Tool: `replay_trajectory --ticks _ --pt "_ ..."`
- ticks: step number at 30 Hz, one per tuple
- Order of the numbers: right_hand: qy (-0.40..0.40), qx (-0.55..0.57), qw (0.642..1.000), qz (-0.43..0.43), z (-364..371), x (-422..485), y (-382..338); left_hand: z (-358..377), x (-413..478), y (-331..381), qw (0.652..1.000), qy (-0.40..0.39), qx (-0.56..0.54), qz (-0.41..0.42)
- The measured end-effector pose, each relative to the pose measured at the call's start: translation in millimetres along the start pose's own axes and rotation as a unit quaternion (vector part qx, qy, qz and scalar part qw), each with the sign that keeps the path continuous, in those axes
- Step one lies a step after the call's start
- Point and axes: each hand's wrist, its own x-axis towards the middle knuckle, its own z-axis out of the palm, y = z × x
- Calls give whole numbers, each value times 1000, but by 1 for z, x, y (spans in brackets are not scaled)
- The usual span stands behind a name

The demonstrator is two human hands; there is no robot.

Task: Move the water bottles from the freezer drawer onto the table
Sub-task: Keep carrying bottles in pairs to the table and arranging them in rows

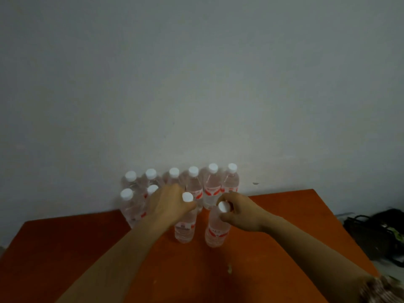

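An orange table (65, 248) stands against a grey wall (196, 84). At its far edge, left of centre, a back row (193, 184) of six white-capped water bottles stands upright along the wall. A pair (129, 206) of further bottles stands just in front of the row's left end.

The left hand (169, 203) reaches in from the near left. Its fingers are curled round the neck of the left bottle (184, 228), just under the cap. That bottle is upright, near the row, its base down at the table top.

Just beside it, the right hand (240, 212) clasps the neck of the right bottle (216, 232), the cap poking out between thumb and fingers. This one leans slightly.

A patterned sleeve (380, 289) shows at the near right. Off the table to the right lies a dark bag (376, 235).
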Motion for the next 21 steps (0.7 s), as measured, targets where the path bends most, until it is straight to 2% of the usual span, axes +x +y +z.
replay_trajectory --ticks 9,21 --pt "-17 -4 1000 14 27 71 -20 19 44 -41 998 44 -9 -39" --pt "-23 -30 999 32 35 101 -25 37 70 -48 998 7 5 -59"
